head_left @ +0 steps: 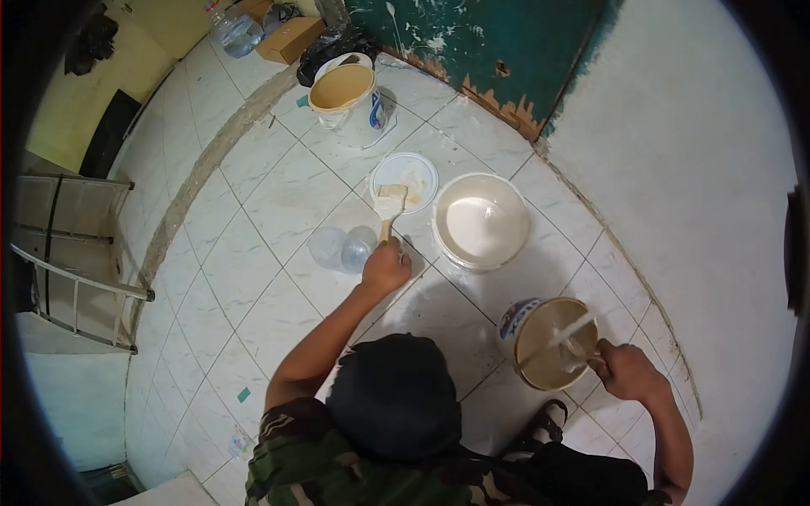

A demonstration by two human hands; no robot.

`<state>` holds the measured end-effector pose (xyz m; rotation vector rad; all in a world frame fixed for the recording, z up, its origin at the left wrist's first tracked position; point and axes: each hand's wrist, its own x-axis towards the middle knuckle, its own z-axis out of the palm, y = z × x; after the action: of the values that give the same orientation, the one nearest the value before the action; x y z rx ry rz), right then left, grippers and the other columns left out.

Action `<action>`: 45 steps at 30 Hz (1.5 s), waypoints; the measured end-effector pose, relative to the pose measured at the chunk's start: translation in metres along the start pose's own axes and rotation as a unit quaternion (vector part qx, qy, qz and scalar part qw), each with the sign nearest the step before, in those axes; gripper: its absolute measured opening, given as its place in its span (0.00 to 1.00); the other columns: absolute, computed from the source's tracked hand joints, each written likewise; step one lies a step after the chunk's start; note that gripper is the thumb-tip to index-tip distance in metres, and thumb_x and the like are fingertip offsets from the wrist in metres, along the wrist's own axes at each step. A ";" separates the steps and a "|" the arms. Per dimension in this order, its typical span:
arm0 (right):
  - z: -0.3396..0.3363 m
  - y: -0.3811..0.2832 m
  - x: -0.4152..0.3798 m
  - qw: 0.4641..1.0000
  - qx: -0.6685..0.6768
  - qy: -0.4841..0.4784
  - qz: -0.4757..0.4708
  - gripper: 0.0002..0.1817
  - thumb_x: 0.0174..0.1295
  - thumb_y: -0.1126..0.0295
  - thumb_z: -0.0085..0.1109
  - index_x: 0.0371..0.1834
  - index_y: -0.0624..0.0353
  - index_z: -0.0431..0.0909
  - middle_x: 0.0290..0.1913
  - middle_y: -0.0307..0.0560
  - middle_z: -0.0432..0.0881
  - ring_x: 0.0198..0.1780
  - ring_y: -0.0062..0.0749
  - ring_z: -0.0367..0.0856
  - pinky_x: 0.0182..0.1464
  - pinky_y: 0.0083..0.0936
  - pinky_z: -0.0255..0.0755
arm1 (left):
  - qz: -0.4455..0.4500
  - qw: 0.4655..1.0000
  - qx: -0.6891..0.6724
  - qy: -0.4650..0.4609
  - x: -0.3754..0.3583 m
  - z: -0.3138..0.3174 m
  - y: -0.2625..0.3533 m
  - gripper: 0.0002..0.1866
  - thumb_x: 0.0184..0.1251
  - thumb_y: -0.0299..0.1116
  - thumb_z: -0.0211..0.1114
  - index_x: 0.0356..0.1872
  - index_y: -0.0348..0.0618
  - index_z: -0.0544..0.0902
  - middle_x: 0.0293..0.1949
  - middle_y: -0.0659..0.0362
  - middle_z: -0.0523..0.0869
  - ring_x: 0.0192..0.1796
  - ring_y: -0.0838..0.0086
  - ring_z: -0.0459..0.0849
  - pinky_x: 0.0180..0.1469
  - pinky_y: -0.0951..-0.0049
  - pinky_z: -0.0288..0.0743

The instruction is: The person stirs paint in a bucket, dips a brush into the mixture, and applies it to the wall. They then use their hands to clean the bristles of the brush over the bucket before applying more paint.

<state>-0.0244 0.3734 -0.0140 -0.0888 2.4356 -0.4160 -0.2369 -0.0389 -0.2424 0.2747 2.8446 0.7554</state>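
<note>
**L hand on brush over lid, R hand at pail rim, both nr paint tub**

L hand is closed round the handle of a wide brush, bristles pointing away from the person & over a round white lid w/ tan smears. Brush is left of the paint tub; lid sits just beside the tub, on its far left side. Tub is round & white, w/ pale paint inside.

R hand is at the rim of a pail, fingers curled in; can't tell if it's pinching the rim or a tool. Pail is on the near right side of the tub, a bit apart from it. Pale stick crosses the pail opening, w/ something blurry beside it, too unclear to ID.

Clear plastic containers are on the floor left of the tub, nr the L hand. Big bucket, tan inside, stands upright beyond tub & lid, to the left. Past that bucket: black bag, cardboard box & clear bottle. Green door, paint-marked, is behind the tub. Metal ladder is well left of the tub.
</note>
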 end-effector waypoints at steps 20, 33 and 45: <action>-0.006 -0.041 0.022 0.995 0.005 -0.060 0.081 0.12 0.65 0.67 0.58 0.40 0.65 0.70 0.28 0.63 0.81 0.36 0.62 0.81 0.40 0.51 0.74 | -0.173 0.977 -0.087 0.094 0.057 0.040 -0.031 0.37 0.52 0.17 0.60 0.64 0.17 0.54 0.50 0.31 0.72 0.50 0.38 0.76 0.59 0.50 0.72; -0.008 -0.034 0.025 0.996 0.001 -0.061 0.071 0.12 0.66 0.67 0.57 0.42 0.66 0.70 0.28 0.63 0.82 0.36 0.61 0.82 0.40 0.51 0.74 | -0.080 0.949 -0.204 0.225 0.072 0.026 -0.009 0.31 0.50 0.14 0.56 0.58 0.13 0.58 0.51 0.24 0.71 0.54 0.34 0.74 0.60 0.51 0.69; -0.008 -0.030 0.027 0.994 -0.014 -0.079 0.080 0.15 0.65 0.67 0.57 0.46 0.69 0.72 0.29 0.64 0.82 0.37 0.61 0.83 0.42 0.50 0.76 | -0.119 0.961 -0.204 0.145 0.080 0.028 -0.010 0.27 0.56 0.21 0.60 0.57 0.22 0.62 0.48 0.28 0.73 0.52 0.37 0.74 0.56 0.46 0.69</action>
<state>-0.0517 0.3430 -0.0146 0.0598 2.2737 -0.2917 -0.3094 -0.0160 -0.2817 -0.2529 2.8063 1.3916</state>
